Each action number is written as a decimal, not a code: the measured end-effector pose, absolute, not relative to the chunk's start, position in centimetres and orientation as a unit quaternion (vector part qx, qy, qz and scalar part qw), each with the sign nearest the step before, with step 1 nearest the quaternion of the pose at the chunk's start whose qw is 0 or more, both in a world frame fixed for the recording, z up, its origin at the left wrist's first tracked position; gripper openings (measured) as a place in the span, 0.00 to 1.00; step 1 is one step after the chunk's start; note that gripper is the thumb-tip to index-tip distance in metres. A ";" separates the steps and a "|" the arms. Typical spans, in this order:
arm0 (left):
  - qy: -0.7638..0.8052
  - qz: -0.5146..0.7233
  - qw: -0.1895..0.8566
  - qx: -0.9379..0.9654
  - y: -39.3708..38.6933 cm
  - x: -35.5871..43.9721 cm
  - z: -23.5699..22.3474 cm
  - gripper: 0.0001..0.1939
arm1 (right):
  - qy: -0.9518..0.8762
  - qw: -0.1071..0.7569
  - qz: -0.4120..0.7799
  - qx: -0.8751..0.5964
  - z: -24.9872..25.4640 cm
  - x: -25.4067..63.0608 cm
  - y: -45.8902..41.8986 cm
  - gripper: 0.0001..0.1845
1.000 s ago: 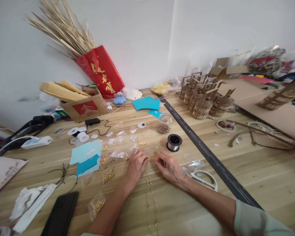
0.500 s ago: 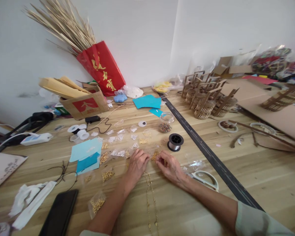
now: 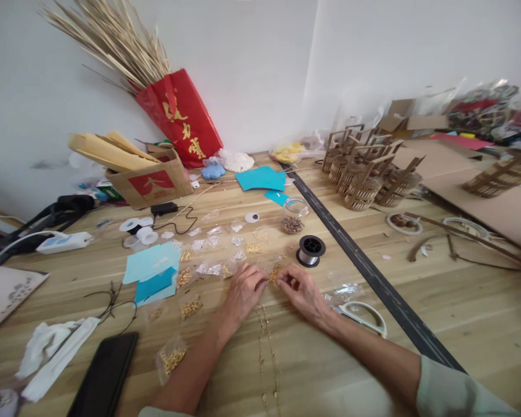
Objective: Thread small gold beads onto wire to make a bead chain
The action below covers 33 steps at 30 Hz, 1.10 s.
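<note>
Chain (image 3: 261, 347) on the table (image 3: 338, 376), running toward me from near the left hand (image 3: 246, 288) and right hand (image 3: 303, 291), both pinched on what I cannot tell, looks light, limp, easily tangled, best lifted by its far end.

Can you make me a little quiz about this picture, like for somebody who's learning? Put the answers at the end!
1. True or false: the gold chain lies nearer the camera than the black spool.
2. Which hand is nearer the scissors: the left hand or the right hand?
3. Fill in the colour: dry stalks stick out of a ____ bag.

Key: 1. True. 2. The right hand. 3. Red.
</note>
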<state>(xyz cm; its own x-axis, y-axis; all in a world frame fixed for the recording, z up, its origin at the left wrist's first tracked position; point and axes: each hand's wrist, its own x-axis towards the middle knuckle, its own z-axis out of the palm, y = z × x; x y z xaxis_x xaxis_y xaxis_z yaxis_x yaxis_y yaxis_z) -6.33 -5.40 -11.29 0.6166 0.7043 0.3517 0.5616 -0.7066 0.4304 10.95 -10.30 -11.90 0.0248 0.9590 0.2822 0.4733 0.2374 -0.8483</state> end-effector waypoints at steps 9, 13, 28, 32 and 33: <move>0.314 0.227 0.100 0.916 -6.1 -5.7 -11.2 0.07 | -0.632 0.468 0.283 -0.550 -11.9 11.0 -10.2 0.05; 0.310 0.218 0.085 0.922 -6.0 -5.6 -11.6 0.07 | -0.634 0.468 0.282 -0.547 -11.8 11.0 -10.3 0.06; 0.330 0.242 0.098 0.907 -6.1 -5.3 -11.4 0.10 | -0.610 0.485 0.301 -0.550 -11.6 10.9 -10.3 0.06; 0.374 0.333 0.188 0.845 -5.7 -5.5 -11.2 0.07 | -0.613 0.493 0.297 -0.540 -11.3 10.9 -10.4 0.07; 0.390 0.351 0.231 0.819 -5.7 -5.6 -11.0 0.06 | -0.620 0.494 0.293 -0.534 -11.1 10.9 -10.5 0.07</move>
<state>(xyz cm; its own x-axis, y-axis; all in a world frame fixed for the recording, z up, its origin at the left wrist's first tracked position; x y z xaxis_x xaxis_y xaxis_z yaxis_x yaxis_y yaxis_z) -5.57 -5.69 -11.02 0.4493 0.8008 0.3960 0.4762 -0.5897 0.6523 10.92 -10.52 -11.15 0.0580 0.9524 0.2992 0.3733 0.2572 -0.8913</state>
